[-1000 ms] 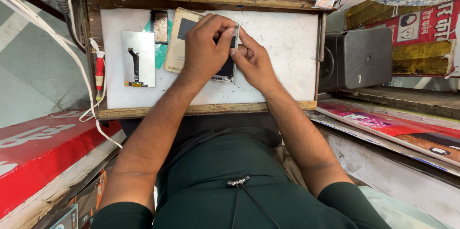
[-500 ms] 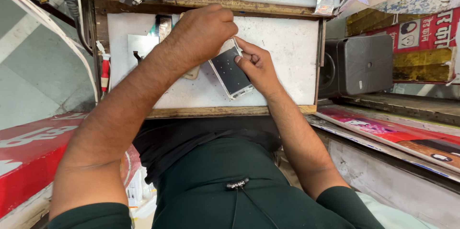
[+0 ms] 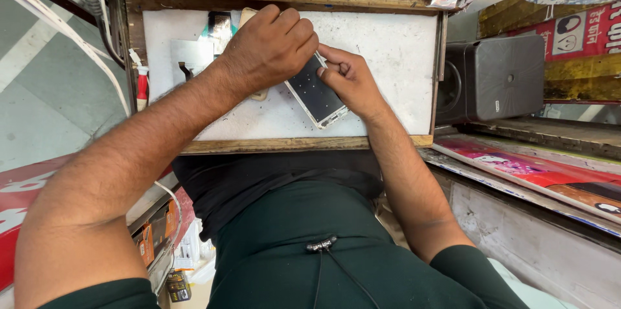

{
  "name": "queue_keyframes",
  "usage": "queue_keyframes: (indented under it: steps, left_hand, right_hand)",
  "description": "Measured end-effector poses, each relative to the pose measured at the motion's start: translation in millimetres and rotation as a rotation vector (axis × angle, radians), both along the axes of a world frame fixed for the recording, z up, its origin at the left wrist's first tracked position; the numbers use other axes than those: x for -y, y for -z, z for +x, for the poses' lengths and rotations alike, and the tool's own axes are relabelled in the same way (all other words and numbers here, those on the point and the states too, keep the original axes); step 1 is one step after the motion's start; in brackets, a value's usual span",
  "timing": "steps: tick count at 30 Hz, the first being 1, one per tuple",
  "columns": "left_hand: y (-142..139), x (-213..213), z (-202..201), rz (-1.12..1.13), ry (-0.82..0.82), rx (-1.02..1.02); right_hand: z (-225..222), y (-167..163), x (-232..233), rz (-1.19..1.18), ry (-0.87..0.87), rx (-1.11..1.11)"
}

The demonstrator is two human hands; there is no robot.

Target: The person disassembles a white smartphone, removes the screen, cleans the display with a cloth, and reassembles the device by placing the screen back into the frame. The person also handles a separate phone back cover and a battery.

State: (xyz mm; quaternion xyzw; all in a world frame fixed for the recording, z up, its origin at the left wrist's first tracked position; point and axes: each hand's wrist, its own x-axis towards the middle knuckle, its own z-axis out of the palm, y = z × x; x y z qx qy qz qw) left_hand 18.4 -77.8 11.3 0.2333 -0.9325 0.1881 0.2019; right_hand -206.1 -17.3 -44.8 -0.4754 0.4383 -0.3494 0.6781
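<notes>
Head view: we are looking down at a white work board [image 3: 394, 57] set in a wooden frame, with our two hands meeting over a phone [image 3: 317, 94]. The phone is lying tilted on the board, dark face up, its lower end pointing toward the near edge of the frame. Our left hand [image 3: 268, 47] is curling closed over the phone's upper end, knuckles up, covering that end. Our right hand [image 3: 346, 79] is pressing against the phone's right edge, thumb and forefinger pinching together at the upper corner; we cannot tell whether anything small is sitting between them. The two hands are nearly touching. Left of the left hand, a metal plate [image 3: 187, 57] and a flat ribbon part [image 3: 220, 24] are lying on the board. A red-handled tool [image 3: 142, 86] is resting at the left rim. A dark speaker box [image 3: 495, 76] is standing to the right.
</notes>
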Motion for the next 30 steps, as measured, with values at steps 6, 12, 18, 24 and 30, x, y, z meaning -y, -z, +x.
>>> queue_keyframes:
  steps: [6, 12, 18, 24, 30]
  left_hand:
    - [14.4, -0.8, 4.8, 0.004, -0.054, -0.061]
    - [29.7, 2.7, 10.4, 0.074, -0.109, -0.286]
    - [28.9, -25.2, 19.7, 0.601, -0.325, -0.525]
    - [18.7, -62.2, 7.2, 0.529, -0.321, -0.683]
    - [14.9, -53.1, -15.1, 0.885, -0.411, -0.860]
  right_hand:
    - [1.8, 3.6, -0.4, 0.014, 0.011, 0.038]
    - [0.4, 8.0, -1.1, -0.056, 0.055, 0.019]
    - [2.1, 6.4, -4.3, -0.030, 0.220, 0.078]
    - [0.8, 8.1, -4.6, -0.125, 0.250, 0.190]
    - [2.6, 15.9, -8.5, -0.238, 0.169, 0.155]
